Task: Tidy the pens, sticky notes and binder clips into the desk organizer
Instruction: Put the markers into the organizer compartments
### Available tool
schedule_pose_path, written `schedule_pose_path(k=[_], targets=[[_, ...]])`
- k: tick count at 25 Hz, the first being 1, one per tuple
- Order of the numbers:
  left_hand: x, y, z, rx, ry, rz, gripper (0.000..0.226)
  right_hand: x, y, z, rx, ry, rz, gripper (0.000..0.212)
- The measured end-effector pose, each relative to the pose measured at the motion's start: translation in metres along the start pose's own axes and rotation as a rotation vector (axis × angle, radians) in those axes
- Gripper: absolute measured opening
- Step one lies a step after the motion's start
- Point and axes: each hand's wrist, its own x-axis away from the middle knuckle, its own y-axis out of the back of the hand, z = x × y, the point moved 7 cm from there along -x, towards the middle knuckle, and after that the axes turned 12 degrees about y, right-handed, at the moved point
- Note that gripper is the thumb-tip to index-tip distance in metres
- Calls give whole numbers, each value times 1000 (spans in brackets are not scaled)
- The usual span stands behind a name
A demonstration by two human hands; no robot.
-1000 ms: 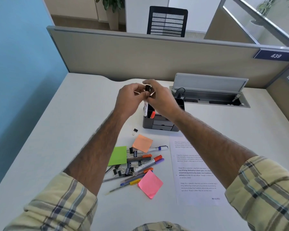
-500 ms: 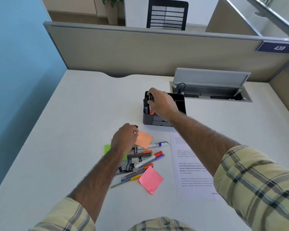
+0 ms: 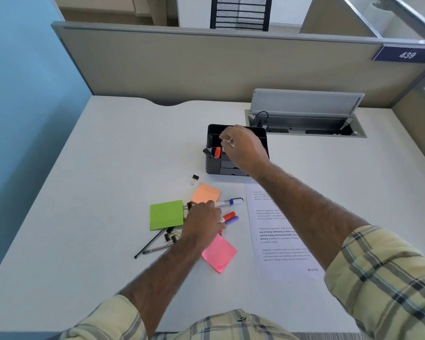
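My right hand [image 3: 241,148] over the organizer [image 3: 212,168], fingertips pinching a small clip [image 3: 229,140], my left hand [image 3: 204,222] down on the pens [image 3: 231,216] on the counter [image 3: 108,168], its grip hidden so I cannot tell, sticky notes [image 3: 166,214] beside it

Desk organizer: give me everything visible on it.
The organizer is a dark grey box that looks like plastic, standing upright on the white desk near the cable tray. It has open compartments on top and two small shut drawers in front. The left compartment holds a black pen and an orange-capped marker. The right hand, fingers curled, covers its right part; contact is unclear.
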Motion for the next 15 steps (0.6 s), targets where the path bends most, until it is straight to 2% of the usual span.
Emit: schedule_pose_path(k=[3,8,12,15], targets=[[5,-7,-11,-134,-21,-1,32,24,9,-2,-20,3,-64,16],[2,-13,-13,-68,48,47,29,60,3,-16,-48,-55,-45,15],[-1,5,-7,150,78,33,24,78,-5,-21,-55,-86,-14,13],[-11,39,5,453,147,-33,22,80,-19,-19,-142,-114,218,22]])
